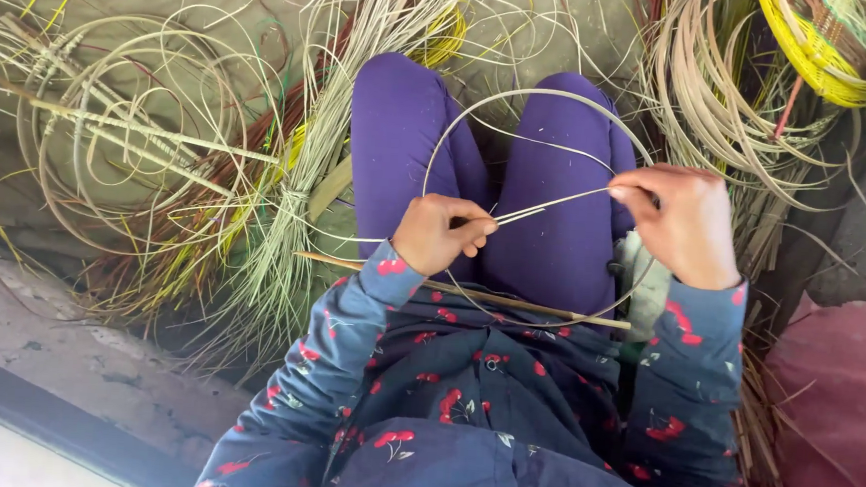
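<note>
Over the lap, the left hand (pixel 441 234) curls its fingers around a pale cane strip (pixel 552 204), while the right hand (pixel 683 224) pinches its far end. The strip's loop (pixel 522 99) arcs above purple knees (pixel 400 121); its lower run blurs against a thin stick (pixel 509 303).

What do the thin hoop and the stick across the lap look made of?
Hoop: likely split cane or rattan, pale and matte; it bends in a smooth ring, pinched by left hand and right hand. Stick: seemingly bamboo or wood, tan, straight, rigid.
</note>
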